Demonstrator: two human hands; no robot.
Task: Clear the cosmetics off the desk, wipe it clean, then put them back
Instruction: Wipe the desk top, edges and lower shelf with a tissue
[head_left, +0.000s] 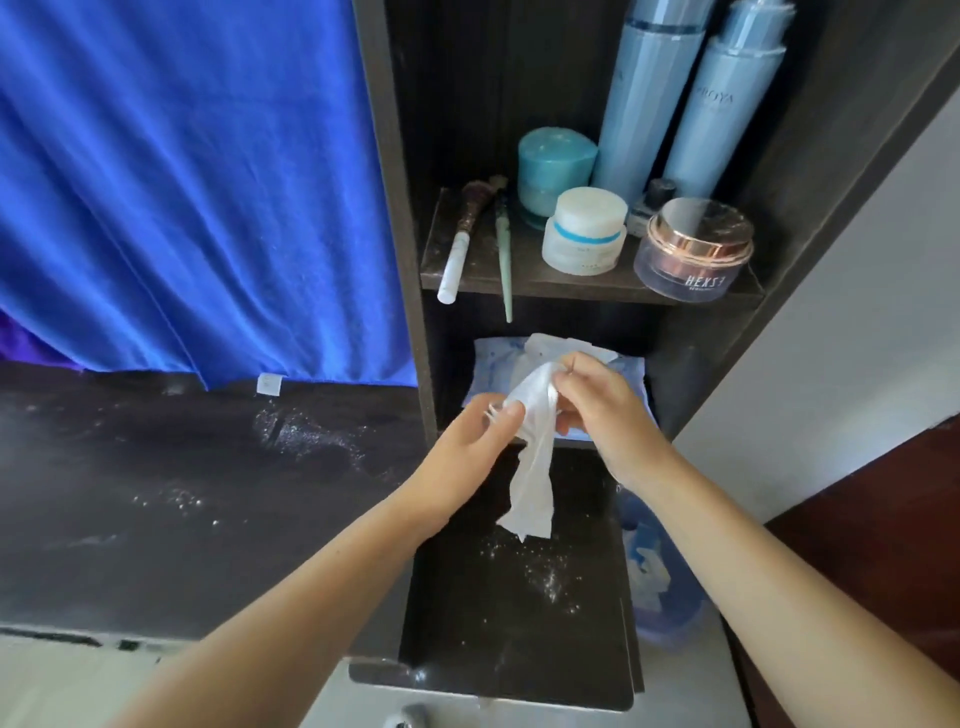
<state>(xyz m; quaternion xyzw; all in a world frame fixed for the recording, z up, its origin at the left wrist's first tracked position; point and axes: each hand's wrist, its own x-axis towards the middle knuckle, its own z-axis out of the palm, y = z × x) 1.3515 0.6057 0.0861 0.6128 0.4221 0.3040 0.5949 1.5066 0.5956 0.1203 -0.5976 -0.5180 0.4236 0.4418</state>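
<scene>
The clearing looks done and the wiping is about to begin: the dark table (182, 499) carries white specks and smears, while the cosmetics sit on the shelf (571, 288) at the far right, above the work. There stand two tall pale blue bottles (691, 98), a teal jar (553, 166), a white jar (584, 231), a rose-lidded jar (693, 249) and two brushes (467, 239) lying at the shelf's left end. Both hands meet just below that shelf over a wet wipe (535, 452), which hangs down loose and crumpled between them. The right hand (597, 405) pinches its top edge with curled fingers, and the left hand (467, 441) holds the wipe's near-left side between thumb and fingers. Just behind the hands lies the blue wipe pack (498, 358), from which the sheet seems drawn. The next move, as I judge it, is to spread or fold the sheet into a flat pad, then carry it down and left to the speckled table and rub.
</scene>
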